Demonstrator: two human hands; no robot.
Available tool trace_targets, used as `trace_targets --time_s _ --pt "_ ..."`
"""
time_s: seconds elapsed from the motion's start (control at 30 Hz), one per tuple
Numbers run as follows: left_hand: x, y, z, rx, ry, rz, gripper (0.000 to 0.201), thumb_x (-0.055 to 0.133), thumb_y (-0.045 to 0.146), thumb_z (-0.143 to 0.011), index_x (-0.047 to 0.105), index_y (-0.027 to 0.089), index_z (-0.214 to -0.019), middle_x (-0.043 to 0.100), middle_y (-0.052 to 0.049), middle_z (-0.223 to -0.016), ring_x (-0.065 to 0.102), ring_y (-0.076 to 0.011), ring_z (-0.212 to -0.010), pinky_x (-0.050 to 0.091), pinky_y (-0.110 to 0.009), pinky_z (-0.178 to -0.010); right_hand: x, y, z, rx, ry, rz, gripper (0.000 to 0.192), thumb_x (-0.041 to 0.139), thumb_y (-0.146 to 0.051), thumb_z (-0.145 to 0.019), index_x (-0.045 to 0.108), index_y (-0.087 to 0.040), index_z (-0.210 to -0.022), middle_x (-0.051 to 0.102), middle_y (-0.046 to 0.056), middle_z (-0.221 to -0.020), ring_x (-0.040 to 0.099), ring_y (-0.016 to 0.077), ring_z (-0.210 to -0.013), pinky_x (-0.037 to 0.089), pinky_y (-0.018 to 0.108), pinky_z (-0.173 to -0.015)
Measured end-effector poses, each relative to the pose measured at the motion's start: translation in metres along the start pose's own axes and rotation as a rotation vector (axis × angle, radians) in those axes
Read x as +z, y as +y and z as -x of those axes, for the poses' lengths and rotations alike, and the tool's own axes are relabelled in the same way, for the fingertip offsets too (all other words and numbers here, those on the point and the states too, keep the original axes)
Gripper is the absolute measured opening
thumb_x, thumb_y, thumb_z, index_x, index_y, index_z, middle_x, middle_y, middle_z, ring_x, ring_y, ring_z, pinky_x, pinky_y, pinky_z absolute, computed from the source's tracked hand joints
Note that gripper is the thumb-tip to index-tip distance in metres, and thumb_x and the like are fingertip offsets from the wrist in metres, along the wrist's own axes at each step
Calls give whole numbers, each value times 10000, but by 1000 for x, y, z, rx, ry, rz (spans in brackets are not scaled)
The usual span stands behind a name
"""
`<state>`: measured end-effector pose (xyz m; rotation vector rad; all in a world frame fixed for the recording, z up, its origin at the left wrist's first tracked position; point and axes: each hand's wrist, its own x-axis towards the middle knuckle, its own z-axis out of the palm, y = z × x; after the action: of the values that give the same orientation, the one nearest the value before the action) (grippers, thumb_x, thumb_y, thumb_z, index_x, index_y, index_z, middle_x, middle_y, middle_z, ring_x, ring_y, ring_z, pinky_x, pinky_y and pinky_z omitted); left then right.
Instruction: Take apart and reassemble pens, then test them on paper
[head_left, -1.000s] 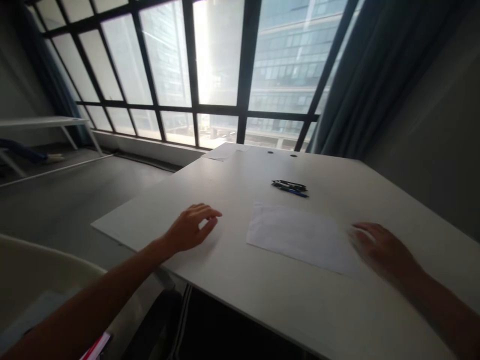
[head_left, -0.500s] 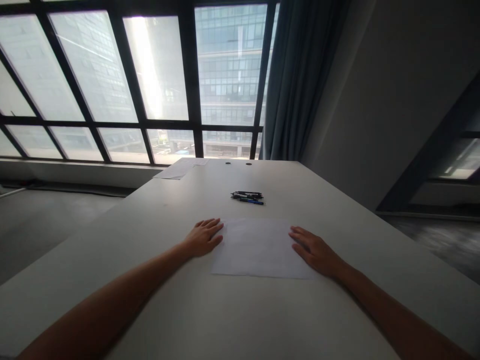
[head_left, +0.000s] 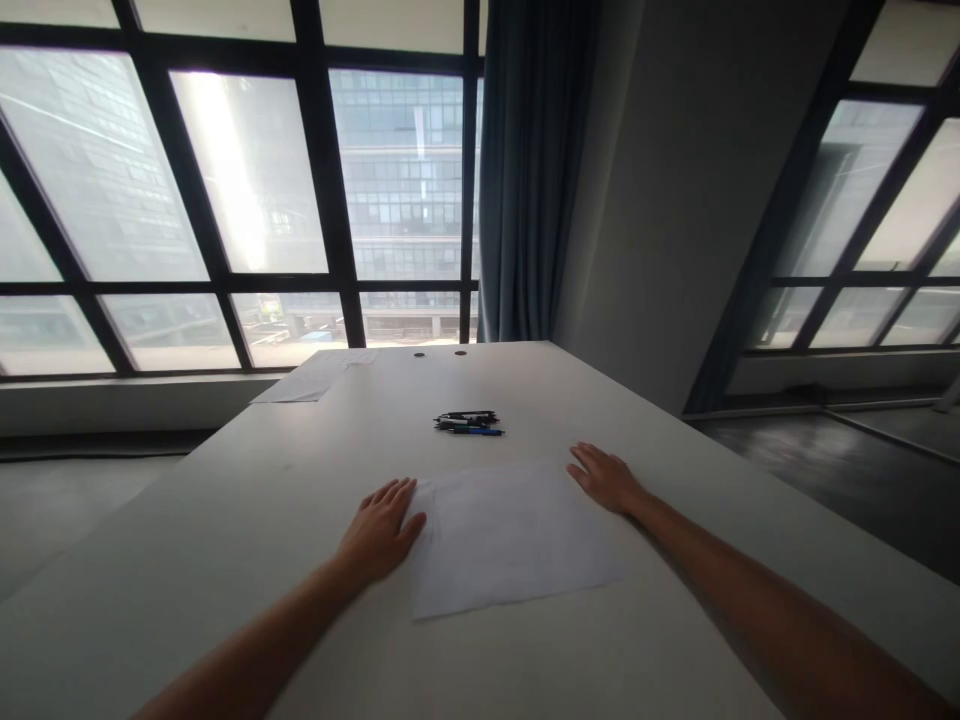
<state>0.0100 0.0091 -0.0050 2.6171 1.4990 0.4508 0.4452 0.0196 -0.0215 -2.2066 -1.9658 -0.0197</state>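
Note:
A white sheet of paper [head_left: 517,540] lies flat in front of me, turned slightly so that its right side reaches farther away. At its left edge rests my left hand [head_left: 381,527], open, with the fingertips and thumb touching the paper. My right hand [head_left: 602,477] is by the far right corner, its fingers stretched forward and holding nothing; whether it touches the sheet I cannot tell. Beyond the paper lies a small bunch of pens [head_left: 466,422], mostly black, with a blue one at the near side.
The long white table [head_left: 225,540] stretches away towards the windows [head_left: 397,180]. More papers [head_left: 304,380] lie at its far left edge. Two dark round grommets [head_left: 460,353] sit at the far end. A blue curtain [head_left: 525,170] hangs beside a grey pillar [head_left: 660,200].
The paper has turned counterclockwise. My right hand has moved forward to its far corner, while my left hand has slid a little nearer to me. My view has shifted to the right and up.

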Motion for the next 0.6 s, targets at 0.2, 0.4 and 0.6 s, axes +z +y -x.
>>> trace_targets --time_s 0.2,0.4,0.6 --pt "0 0 -2 -1 -23 -58 572 325 508 -941 446 208 -1412 383 -86 -1498 321 -270 -1392 293 -459 -1116 -3 -2 -23 26 -67 21 653 219 -541 -941 337 -172 -1467 243 72 -1561 191 234 -1447 172 502 -1158" --pt "-4 6 -2 -36 -48 -91 601 345 510 -932 427 176 -1425 357 -90 -1512 306 -274 -1399 284 -454 -1126 -4 -5 -13 6 28 21 599 281 -499 -948 437 -148 -1407 355 103 -1512 291 240 -1406 229 454 -1138" --pt "-2 7 3 -40 13 -66 595 315 491 -950 397 163 -1440 399 -94 -1488 356 -262 -1374 327 -445 -1108 -14 -20 -31 58 101 76 411 417 -399 -908 654 -135 -1117 616 158 -1191 553 283 -1103 418 400 -916"
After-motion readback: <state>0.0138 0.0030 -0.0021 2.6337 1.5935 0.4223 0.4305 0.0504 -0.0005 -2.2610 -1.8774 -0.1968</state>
